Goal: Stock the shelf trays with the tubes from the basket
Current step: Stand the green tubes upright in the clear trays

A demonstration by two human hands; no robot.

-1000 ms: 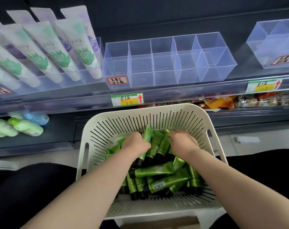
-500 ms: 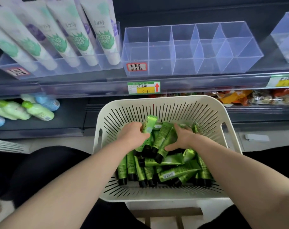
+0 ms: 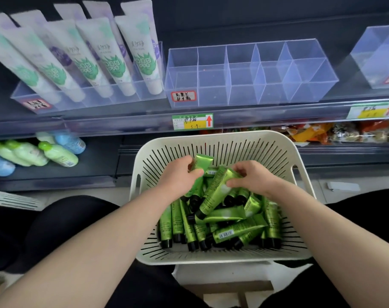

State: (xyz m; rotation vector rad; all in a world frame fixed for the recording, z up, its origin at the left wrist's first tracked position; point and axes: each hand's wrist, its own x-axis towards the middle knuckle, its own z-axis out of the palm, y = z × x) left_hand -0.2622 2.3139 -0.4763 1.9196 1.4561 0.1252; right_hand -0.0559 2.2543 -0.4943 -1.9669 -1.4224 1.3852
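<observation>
Tubes [image 3: 231, 234], green with black caps, lie heaped in the basket [image 3: 213, 138] at 6 o'clock of the head view, just below the shelf [image 3: 122, 123] edge. Your left hand [image 3: 178, 177] sits at about 11 o'clock in the basket, fingers curled round one tube [image 3: 202, 161] whose crimped end sticks up past your thumb. Your right hand [image 3: 254, 180], at about 1 o'clock in the basket, pinches a second tube [image 3: 215, 194] near its flat end. That tube slants down toward 7 o'clock, with its cap on the heap.

At 12 o'clock on the shelf stands a clear divided tray [image 3: 242, 85] with a handwritten label on its front. At 10 o'clock the left tray [image 3: 100, 101] holds tall white tubes [image 3: 142, 63] leaning back. A price tag [image 3: 192, 122] sits on the shelf edge right above the basket. On the lower shelf at 9 o'clock, green and blue bottles [image 3: 58, 155] lie on their sides. At 2 o'clock you have snack packs [image 3: 311, 134].
</observation>
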